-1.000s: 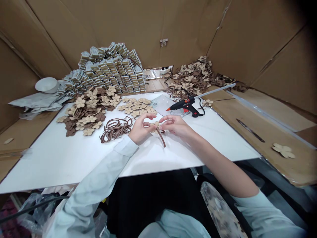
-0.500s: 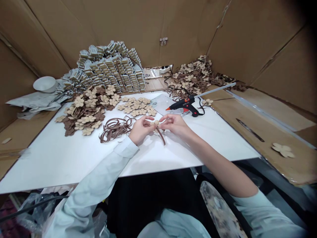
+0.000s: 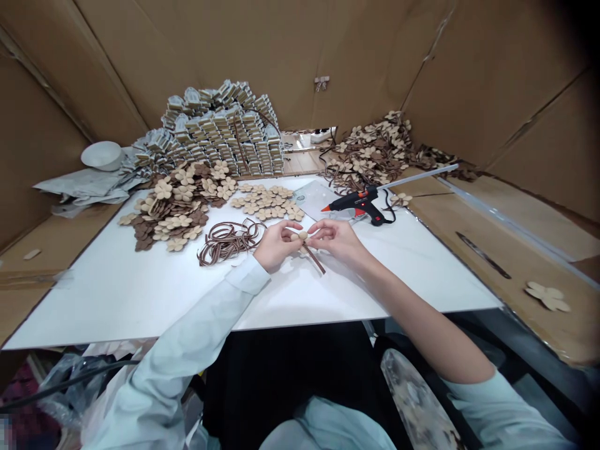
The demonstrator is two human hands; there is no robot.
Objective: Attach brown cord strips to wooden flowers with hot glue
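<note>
Between my two hands is a beige flower cutout (image 3: 303, 237), partly hidden by the fingers. A brown ribbon strip (image 3: 317, 260) hangs from it toward the table's front. My left hand (image 3: 277, 244) pinches the flower's left side between thumb and fingers. On the right side, my right hand (image 3: 338, 240) pinches it too, thumb and fingertips closed. Left of my left hand lies a loose tangle of brown ribbon strips (image 3: 225, 242). Just beyond the hands, beige flower cutouts (image 3: 265, 203) are spread flat, and a black glue gun (image 3: 356, 202) with an orange tip lies to their right.
Brown and beige flowers (image 3: 169, 212) are heaped on the left of the white table (image 3: 140, 287). Behind stands a tall stack of small pieces (image 3: 234, 137). More flowers with ribbons (image 3: 375, 147) pile up at back right. A thin blade-like tool (image 3: 482, 254) lies on the right cardboard.
The whole view has shifted slightly, so things appear farther right. Both hands keep their pinch on the flower, and the hanging ribbon slants more to the right.
</note>
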